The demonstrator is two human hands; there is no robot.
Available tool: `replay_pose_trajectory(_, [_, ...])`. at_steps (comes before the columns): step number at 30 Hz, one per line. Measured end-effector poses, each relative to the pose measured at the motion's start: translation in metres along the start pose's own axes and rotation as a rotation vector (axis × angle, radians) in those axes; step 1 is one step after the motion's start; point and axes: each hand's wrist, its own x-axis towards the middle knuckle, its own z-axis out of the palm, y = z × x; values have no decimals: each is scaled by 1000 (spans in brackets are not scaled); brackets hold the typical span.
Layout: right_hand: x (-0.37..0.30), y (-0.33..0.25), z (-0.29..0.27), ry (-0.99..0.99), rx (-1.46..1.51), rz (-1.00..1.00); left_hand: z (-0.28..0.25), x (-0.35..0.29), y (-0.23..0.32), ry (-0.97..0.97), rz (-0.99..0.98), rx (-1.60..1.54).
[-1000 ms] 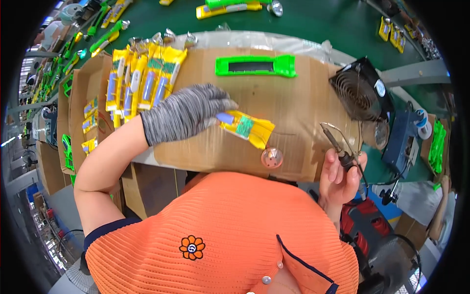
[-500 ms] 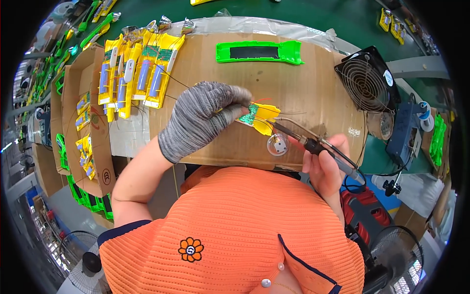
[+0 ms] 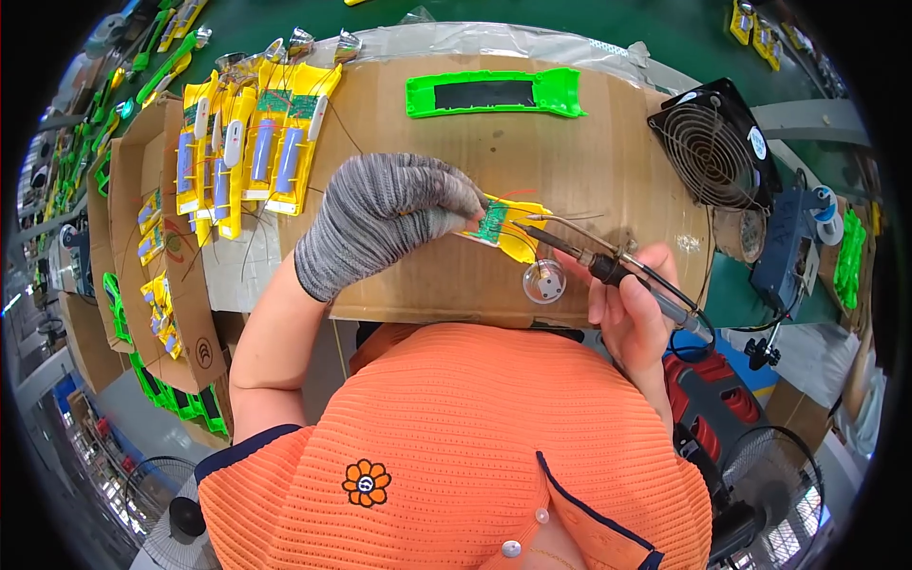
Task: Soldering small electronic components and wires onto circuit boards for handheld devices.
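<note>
My left hand (image 3: 385,218), in a grey knitted glove, is closed over the left part of a yellow plastic housing (image 3: 522,247) and covers much of it. A green circuit board (image 3: 492,221) with a red wire shows just past the fingertips. My bare right hand (image 3: 635,299) grips a soldering iron (image 3: 608,271), which has a thin metal tube running alongside it. Its tip points left, at the board's right edge; whether it touches cannot be told. Below the housing lies a small round clear lens piece (image 3: 544,282) with thin wires running up toward the housing.
Several yellow housings (image 3: 252,152) with batteries lie at left, beside a cardboard box (image 3: 195,323) holding more. A green shell (image 3: 494,93) rests at the far side of the cardboard sheet (image 3: 380,104). At right stand a black fan (image 3: 712,142) and a blue box-shaped device (image 3: 787,242).
The view has shifted slightly. The soldering iron's tip has moved left, closer to the circuit board. My left hand keeps its hold on the housing.
</note>
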Motion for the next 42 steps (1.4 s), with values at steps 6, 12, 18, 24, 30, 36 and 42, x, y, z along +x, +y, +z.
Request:
replay_pose_trajectory(6, [-1, -5, 1, 42, -79, 46, 8, -2, 6, 36, 134, 329])
replay_pose_trajectory(12, [3, -2, 1, 6, -118, 54, 3, -3, 10, -14, 120, 340])
replay_pose_trajectory(18, [4, 0, -1, -8, -91, 44, 1, 3, 10, -50, 86, 307])
replay_pose_trajectory(24, [1, 0, -1, 3, -93, 68, 2, -2, 15, -57, 130, 384])
replay_pose_trajectory(30, [5, 1, -2, -20, -96, 64, 3, 0, 19, -57, 82, 299])
replay_pose_trajectory(36, [4, 1, -5, -20, -44, 56, 9, 5, 18, -30, 132, 386])
replay_pose_trajectory(42, [4, 2, -7, -23, -53, 55, 8, 4, 18, -18, 71, 337])
